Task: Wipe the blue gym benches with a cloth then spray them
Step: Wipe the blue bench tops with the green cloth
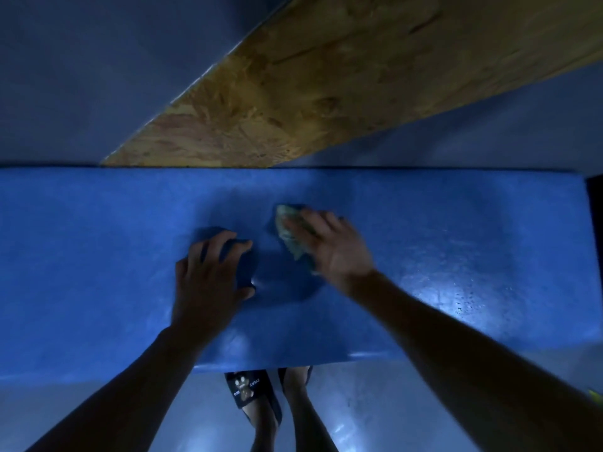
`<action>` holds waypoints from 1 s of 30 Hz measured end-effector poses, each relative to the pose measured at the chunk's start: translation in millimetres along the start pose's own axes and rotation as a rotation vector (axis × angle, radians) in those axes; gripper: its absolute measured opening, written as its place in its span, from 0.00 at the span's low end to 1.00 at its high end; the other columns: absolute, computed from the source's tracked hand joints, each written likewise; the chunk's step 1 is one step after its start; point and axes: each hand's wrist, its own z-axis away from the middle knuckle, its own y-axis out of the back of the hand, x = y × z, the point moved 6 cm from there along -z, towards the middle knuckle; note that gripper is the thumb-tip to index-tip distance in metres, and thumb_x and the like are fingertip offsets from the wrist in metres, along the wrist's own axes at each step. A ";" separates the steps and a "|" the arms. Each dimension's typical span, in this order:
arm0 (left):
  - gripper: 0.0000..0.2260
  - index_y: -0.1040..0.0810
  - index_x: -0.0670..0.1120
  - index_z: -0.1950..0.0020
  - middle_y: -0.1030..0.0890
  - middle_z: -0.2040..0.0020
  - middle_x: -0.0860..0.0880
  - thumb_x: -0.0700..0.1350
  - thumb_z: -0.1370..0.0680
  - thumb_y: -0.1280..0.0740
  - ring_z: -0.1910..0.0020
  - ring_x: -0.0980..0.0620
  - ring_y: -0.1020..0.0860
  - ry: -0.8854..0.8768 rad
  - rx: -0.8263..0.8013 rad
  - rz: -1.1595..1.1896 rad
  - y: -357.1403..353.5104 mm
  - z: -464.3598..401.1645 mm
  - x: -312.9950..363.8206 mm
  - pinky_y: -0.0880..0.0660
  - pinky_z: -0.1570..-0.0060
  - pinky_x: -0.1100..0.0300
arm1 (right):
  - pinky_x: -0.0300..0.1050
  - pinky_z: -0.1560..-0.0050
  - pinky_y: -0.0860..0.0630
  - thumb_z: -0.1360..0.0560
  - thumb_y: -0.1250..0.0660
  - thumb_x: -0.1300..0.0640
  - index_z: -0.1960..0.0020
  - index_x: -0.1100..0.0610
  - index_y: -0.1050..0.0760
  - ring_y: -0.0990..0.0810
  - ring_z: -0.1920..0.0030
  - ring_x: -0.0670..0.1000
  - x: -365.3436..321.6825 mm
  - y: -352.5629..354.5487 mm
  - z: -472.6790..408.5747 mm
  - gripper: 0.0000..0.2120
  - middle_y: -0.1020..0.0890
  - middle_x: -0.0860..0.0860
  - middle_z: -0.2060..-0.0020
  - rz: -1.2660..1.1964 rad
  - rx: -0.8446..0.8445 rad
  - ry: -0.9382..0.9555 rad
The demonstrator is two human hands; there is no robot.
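A blue padded gym bench [98, 256] runs across the view below me. My right hand [329, 246] presses a crumpled greenish cloth [288, 230] flat onto the middle of the bench top, fingers spread over it. My left hand [212, 272] rests on the bench just left of it, fingers spread and bent, fingertips dimpling the padding. It holds nothing. The bench surface at the right shines wet, with small droplets.
A slanted chipboard panel [326, 76] rises behind the bench's far edge. My feet in black slides [251, 393] stand on the shiny grey floor at the bench's near edge. A dark object borders the bench's right end [594, 197].
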 end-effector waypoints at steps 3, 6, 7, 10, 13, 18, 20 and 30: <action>0.37 0.26 0.56 0.33 0.31 0.29 0.52 0.56 0.40 0.18 0.35 0.42 0.33 -0.005 0.010 -0.011 -2.5 -0.6 -3.3 0.29 0.45 0.44 | 0.54 0.53 0.23 0.31 0.30 0.48 0.28 0.53 0.28 0.26 0.47 0.63 96.8 15.1 18.7 0.32 0.23 0.57 0.37 0.002 0.046 -0.355; 0.38 0.27 0.57 0.32 0.30 0.29 0.52 0.56 0.40 0.18 0.35 0.41 0.32 -0.002 0.016 -0.013 -3.9 -1.0 -4.7 0.29 0.45 0.44 | 0.56 0.54 0.25 0.31 0.37 0.49 0.35 0.56 0.22 0.27 0.48 0.65 149.1 29.5 41.0 0.27 0.23 0.60 0.43 -0.008 0.120 -0.753; 0.38 0.26 0.57 0.33 0.30 0.29 0.52 0.56 0.40 0.18 0.35 0.41 0.32 -0.002 0.020 -0.010 -3.9 -1.0 -4.7 0.29 0.45 0.44 | 0.57 0.53 0.25 0.32 0.37 0.53 0.36 0.58 0.22 0.27 0.48 0.66 146.5 26.4 39.6 0.25 0.23 0.61 0.43 -0.003 0.129 -0.833; 0.38 0.26 0.56 0.33 0.29 0.29 0.52 0.56 0.41 0.18 0.35 0.41 0.31 -0.005 0.028 0.005 -3.3 -0.5 -4.5 0.30 0.44 0.44 | 0.59 0.56 0.24 0.32 0.36 0.61 0.41 0.61 0.20 0.25 0.51 0.67 101.3 14.6 10.2 0.20 0.22 0.63 0.45 -0.065 0.208 -0.940; 0.38 0.26 0.57 0.32 0.30 0.29 0.52 0.57 0.41 0.18 0.34 0.41 0.31 0.000 0.011 -0.008 -4.1 -1.3 -5.2 0.29 0.44 0.44 | 0.53 0.54 0.28 0.31 0.36 0.60 0.35 0.56 0.23 0.26 0.49 0.63 31.7 0.4 -39.9 0.24 0.22 0.58 0.43 -0.061 0.146 -0.710; 0.38 0.27 0.57 0.30 0.31 0.28 0.52 0.55 0.38 0.19 0.34 0.43 0.33 0.021 -0.004 0.007 -3.8 -0.3 -4.0 0.30 0.42 0.44 | 0.52 0.52 0.25 0.36 0.24 0.55 0.30 0.52 0.26 0.24 0.47 0.62 47.7 9.8 -38.9 0.35 0.23 0.55 0.39 -0.025 -0.072 -0.185; 0.38 0.28 0.57 0.29 0.31 0.28 0.53 0.55 0.38 0.19 0.33 0.43 0.34 0.023 -0.008 0.008 -4.4 1.0 -4.1 0.31 0.41 0.44 | 0.52 0.52 0.24 0.35 0.23 0.52 0.31 0.52 0.25 0.24 0.48 0.64 113.5 20.3 -4.2 0.33 0.22 0.56 0.40 0.008 -0.043 -0.345; 0.38 0.26 0.57 0.32 0.30 0.29 0.53 0.56 0.40 0.18 0.34 0.44 0.32 0.020 0.003 -0.008 -1.0 0.8 -1.5 0.29 0.42 0.46 | 0.53 0.51 0.27 0.34 0.46 0.50 0.29 0.56 0.26 0.26 0.48 0.64 66.7 6.7 0.8 0.34 0.23 0.59 0.40 -0.147 0.183 -0.923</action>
